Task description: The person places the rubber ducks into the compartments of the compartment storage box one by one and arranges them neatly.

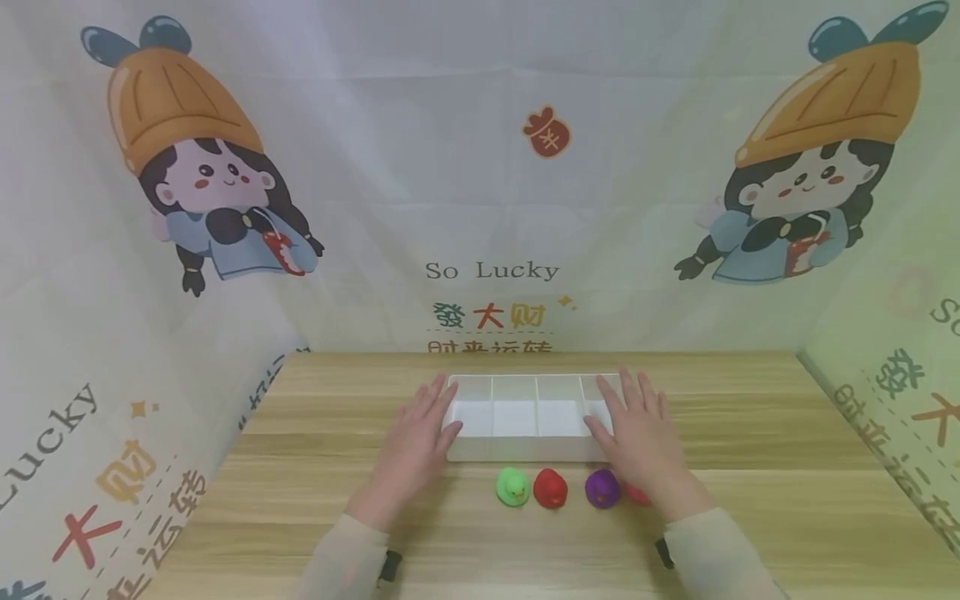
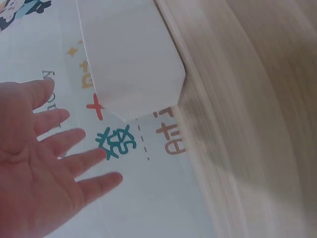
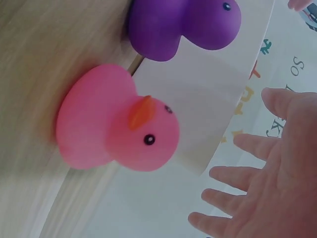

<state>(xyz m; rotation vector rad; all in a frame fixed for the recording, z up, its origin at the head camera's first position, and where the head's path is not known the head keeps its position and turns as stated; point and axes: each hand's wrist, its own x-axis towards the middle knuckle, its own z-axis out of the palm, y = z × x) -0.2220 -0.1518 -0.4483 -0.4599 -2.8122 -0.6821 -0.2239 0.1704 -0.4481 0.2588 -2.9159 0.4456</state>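
Observation:
A white box (image 1: 528, 448) with several compartments in a row lies lengthwise on the table. Its side wall also shows in the left wrist view as a pale panel (image 2: 133, 54). My left hand (image 1: 420, 437) is at the box's left end, fingers extended and spread. At the right end, my right hand (image 1: 641, 429) overlaps the last compartment in the head view, fingers also straight. Neither hand holds anything. In front of the box stand a green duck (image 1: 513, 487), a red duck (image 1: 551, 488), a purple duck (image 1: 602, 488) and a pink duck (image 3: 104, 119), the last partly hidden by my right hand in the head view.
The wooden table (image 1: 300, 500) reaches back to a printed white cloth (image 1: 375, 167), which hangs behind it and along both sides. Each wrist wears a dark band below a pale sleeve (image 1: 348, 554).

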